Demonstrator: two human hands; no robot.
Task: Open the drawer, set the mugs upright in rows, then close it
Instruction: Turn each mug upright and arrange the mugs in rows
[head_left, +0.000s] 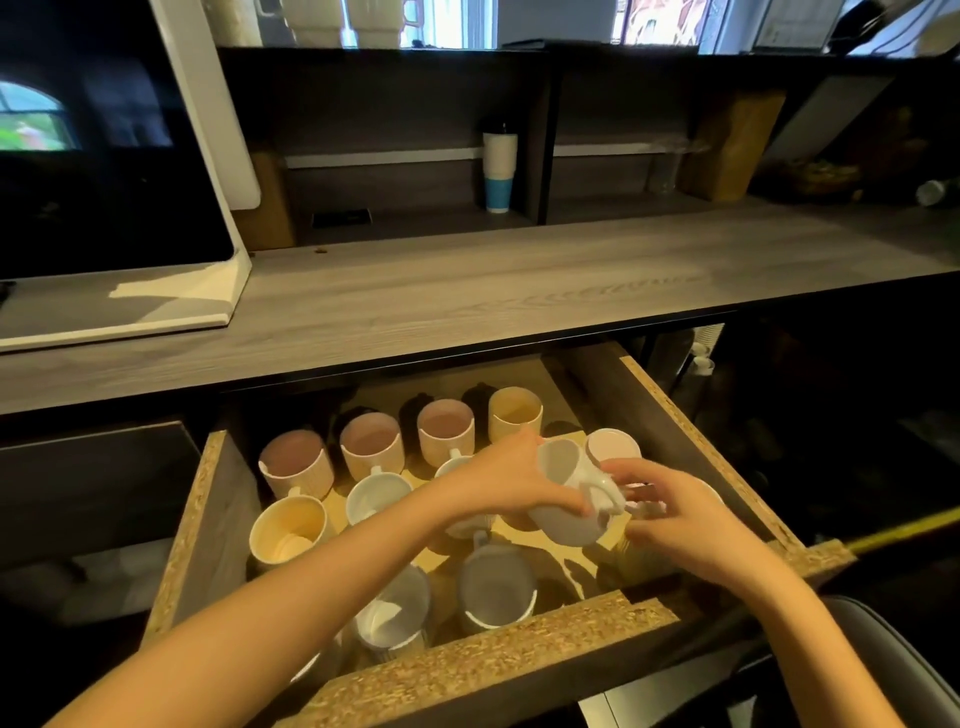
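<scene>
The drawer (483, 660) under the counter stands pulled out. Several mugs sit upright inside: a back row of pink and yellow ones (445, 432), a yellow mug (289, 527) at the left, white ones (496, 590) near the front. My left hand (506, 483) grips a tilted white mug (569, 493) above the drawer's right side, its mouth turned up and to the left. My right hand (670, 514) touches that mug at its handle, fingers curled. An overturned white mug (613, 446) shows its base just behind.
A grey wooden counter (467, 301) runs above the drawer. A dark screen on a white stand (104, 171) is at the left. Paper cups (498, 171) stand on the shelf behind. A dark chair edge (872, 639) is at the lower right.
</scene>
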